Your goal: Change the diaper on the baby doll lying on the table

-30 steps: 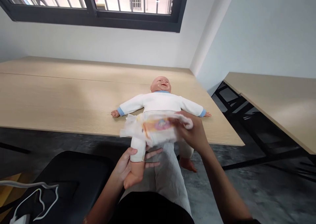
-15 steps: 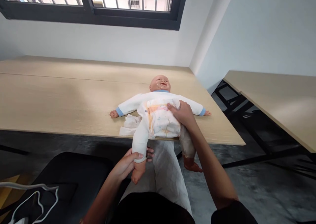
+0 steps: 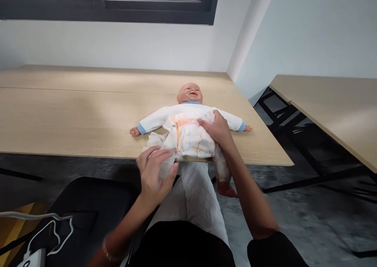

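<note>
The right hand's [image 3: 217, 128] fingers [image 3: 206, 123] lie flat and close together, pressing the diaper [image 3: 191, 136] on the doll's [image 3: 190, 94] belly. The left hand's [image 3: 153, 172] fingers curve loosely over 1 white-clad leg at the diaper's left flap; I cannot tell if they grip it. The doll lies face up at the table's [image 3: 73, 117] near edge, legs hanging off.

Doll [image 3: 191, 117] on table [image 3: 73, 117] edge

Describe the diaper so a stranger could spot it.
On the light wooden table under the window lies a plastic baby doll in white. Across its belly, under the right hand, sits the white diaper, the only thing with orange and blue print.
</note>
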The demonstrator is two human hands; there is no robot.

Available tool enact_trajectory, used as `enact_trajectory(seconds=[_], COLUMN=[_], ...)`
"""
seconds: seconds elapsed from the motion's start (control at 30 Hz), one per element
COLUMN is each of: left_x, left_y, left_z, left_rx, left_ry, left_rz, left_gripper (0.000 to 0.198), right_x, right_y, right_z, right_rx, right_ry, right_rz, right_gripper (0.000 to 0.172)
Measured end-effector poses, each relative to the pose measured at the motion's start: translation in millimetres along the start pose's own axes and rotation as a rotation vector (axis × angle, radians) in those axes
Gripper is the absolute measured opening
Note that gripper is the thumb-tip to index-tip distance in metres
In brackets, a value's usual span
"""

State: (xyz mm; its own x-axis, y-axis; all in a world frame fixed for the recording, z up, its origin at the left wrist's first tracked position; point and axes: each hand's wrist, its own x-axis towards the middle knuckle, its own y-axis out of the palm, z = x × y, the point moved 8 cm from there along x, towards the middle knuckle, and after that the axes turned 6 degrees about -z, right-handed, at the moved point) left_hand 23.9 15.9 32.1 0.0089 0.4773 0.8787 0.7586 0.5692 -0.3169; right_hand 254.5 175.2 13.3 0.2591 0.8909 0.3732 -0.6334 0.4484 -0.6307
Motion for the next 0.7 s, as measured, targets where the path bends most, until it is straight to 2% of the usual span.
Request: enact_trajectory(seconds=[0.1, 0.17, 0.27, 0.37, 0.43, 0.53, 0.63, 0.7], left_x=[46.4, 65.7, 75.2, 69.7, 65.2, 60.5, 60.0, 62.4], left_y=[44.2, 78.0, 121.3, 148.7, 158.0, 163.6, 165.4, 168.0], left_z=[-10.2, -15.3, -16.8, -12.8, -8.9, -3.0, -1.3, -2.7], left_rx=[-0.148, -0.167, -0.124, -0.045, -0.015, 0.02, 0.062, 0.068], left_ry=[0.167, 0.231, 0.22, 0.188, 0.19, 0.23, 0.301, 0.333], left_rz=[0.273, 0.481, 0.757, 0.951, 1.013, 1.041, 1.019, 1.007], left_gripper=[0.019, 0.023, 0.031, 0.043, 0.05, 0.052, 0.049, 0.049], right_x=[-2.5, -4.0, -4.3, -4.5, -7.4, -18.5, -33.5, -40.4], right_y=[2.3, 3.0, 2.1, -2.4, -10.2, -27.8, -50.3, -58.5], right_z=[1.0, 2.8, 2.8, -1.8, -7.8, -23.8, -52.6, -74.6], right_rx=[0.013, 0.027, 0.053, 0.117, 0.183, 0.26, 0.215, 0.146], right_ry=[0.025, 0.009, -0.02, -0.025, -0.023, -0.027, 0.011, 0.059], right_rz=[0.022, 0.016, -0.028, -0.097, -0.164, -0.263, -0.386, -0.398], right_gripper=[0.039, 0.034, 0.023, 0.028, 0.035, 0.038, 0.032, 0.033])
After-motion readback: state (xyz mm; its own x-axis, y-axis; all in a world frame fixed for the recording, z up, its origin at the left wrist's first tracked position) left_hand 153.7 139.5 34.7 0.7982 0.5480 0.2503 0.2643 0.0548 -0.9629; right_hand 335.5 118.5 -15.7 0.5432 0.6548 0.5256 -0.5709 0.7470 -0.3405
